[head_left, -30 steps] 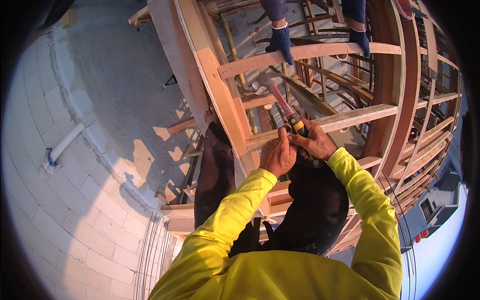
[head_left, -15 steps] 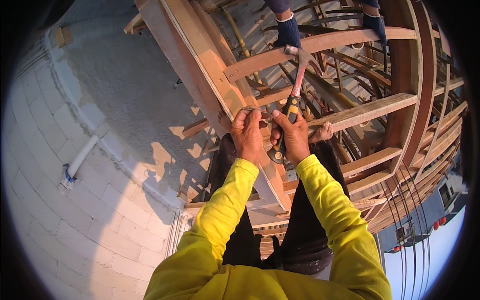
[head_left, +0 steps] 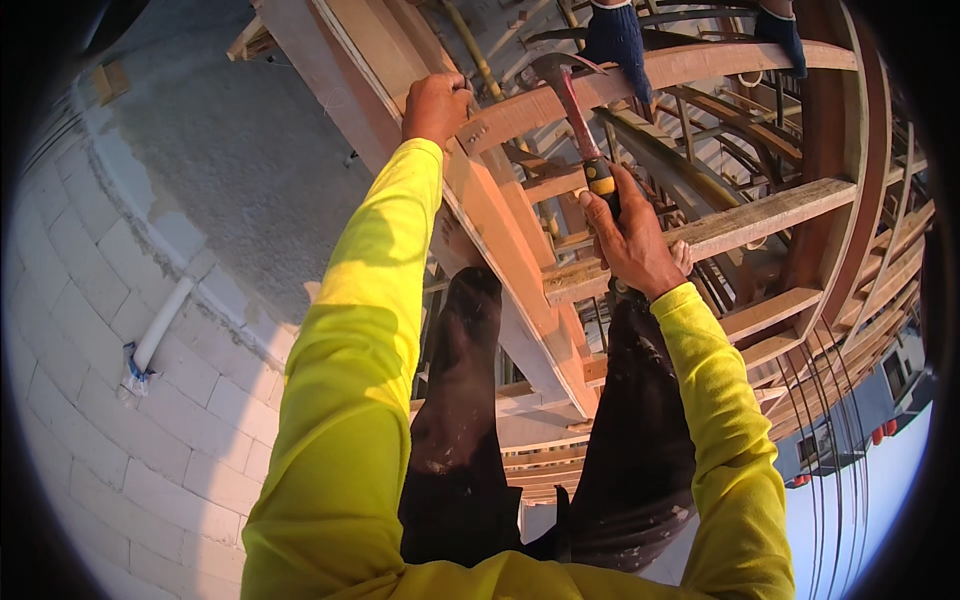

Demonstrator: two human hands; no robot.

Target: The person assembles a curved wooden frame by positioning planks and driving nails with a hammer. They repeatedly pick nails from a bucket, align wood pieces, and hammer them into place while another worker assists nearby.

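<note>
My right hand (head_left: 632, 232) grips a claw hammer (head_left: 578, 115) by its black and yellow handle. The hammer's reddish shaft and steel head point up, over the curved wooden rib (head_left: 665, 78). My left hand (head_left: 436, 108) rests farther forward on the long wooden beam (head_left: 490, 215), beside the rib's left end. Its fingers are closed, and whatever they pinch is hidden from view. Another person's blue-gloved hand (head_left: 617, 42) lies on the rib near the hammer head, and a second blue glove (head_left: 782, 40) is on the rib farther right.
A weathered crosspiece (head_left: 740, 222) runs right from the beam, with a bare foot (head_left: 681, 256) by it. Below the ribs lie bamboo poles (head_left: 470, 45) and loose timber. A pale block wall (head_left: 110, 370) with a white pipe (head_left: 165, 322) curves along the left.
My left hand has left its place beside the right one and moved forward to the rib's left end. The hammer has moved slightly forward and its head has turned. The blue gloves have shifted right in view.
</note>
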